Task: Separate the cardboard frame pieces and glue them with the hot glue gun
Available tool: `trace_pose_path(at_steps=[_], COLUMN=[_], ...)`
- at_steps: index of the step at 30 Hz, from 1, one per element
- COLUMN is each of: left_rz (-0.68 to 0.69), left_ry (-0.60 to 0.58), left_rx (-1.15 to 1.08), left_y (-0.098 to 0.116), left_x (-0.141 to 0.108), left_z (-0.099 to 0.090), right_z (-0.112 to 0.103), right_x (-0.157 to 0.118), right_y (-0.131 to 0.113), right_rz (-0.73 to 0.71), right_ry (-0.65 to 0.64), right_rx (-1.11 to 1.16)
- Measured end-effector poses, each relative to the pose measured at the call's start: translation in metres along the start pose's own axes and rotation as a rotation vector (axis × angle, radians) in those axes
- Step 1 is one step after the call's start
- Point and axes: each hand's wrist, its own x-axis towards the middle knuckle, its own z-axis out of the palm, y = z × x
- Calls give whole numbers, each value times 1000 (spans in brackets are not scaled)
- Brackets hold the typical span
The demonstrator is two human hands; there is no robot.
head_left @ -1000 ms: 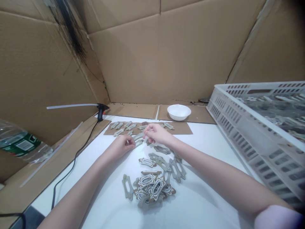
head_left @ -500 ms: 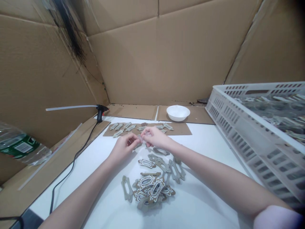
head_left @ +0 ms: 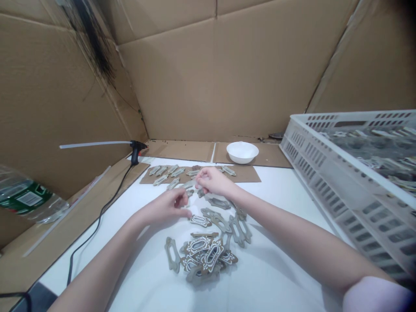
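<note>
My left hand (head_left: 169,206) is over the white table, thumb and fingers apart, its thumb beside a brown plate with white scroll pattern (head_left: 199,220). Farther forward, my right hand (head_left: 209,181) has its fingers pinched together at the near edge of a cardboard strip (head_left: 253,174); what they hold is too small to make out. Several small frame-shaped pieces (head_left: 160,180) lie on and by that strip. Nearer me is a heap of patterned and plain oval-holed plates (head_left: 212,255), with grey plates (head_left: 238,231) to its upper right.
At the right stands a white slatted crate (head_left: 328,173) with many pieces inside. A white bowl (head_left: 242,152) sits at the back. On the left are a black glue gun (head_left: 135,152) with a cord and a plastic bottle (head_left: 32,199). Cardboard walls surround the table.
My left hand has drawn away from my right hand, back and down toward the patterned plate, and its fingers have parted. My right hand has shifted slightly to the right and forward.
</note>
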Motion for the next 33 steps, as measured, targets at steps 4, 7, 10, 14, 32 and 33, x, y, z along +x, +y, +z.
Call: trace_pose_path(at_steps=[4, 7, 10, 14, 32, 33], left_rz=[81, 83, 23, -84, -35, -54], left_ry=[-147, -177, -175, -99, 285, 275], left_rx=[110, 127, 123, 123, -171, -201], left_y=[9, 11, 6, -2, -3, -5], left_x=[-7, -9, -10, -9, 7, 8], left_z=[4, 5, 0, -8, 7, 9], right_z=[-3, -3, -3, -4, 7, 7], right_x=[1, 1, 1, 1, -6, -6], right_y=[-2, -1, -1, 0, 0, 0], right_rz=[18, 21, 24, 37, 44, 46], right_ry=[11, 6, 4, 5, -199, -195], right_rx=[-6, -9, -14, -26, -73, -80])
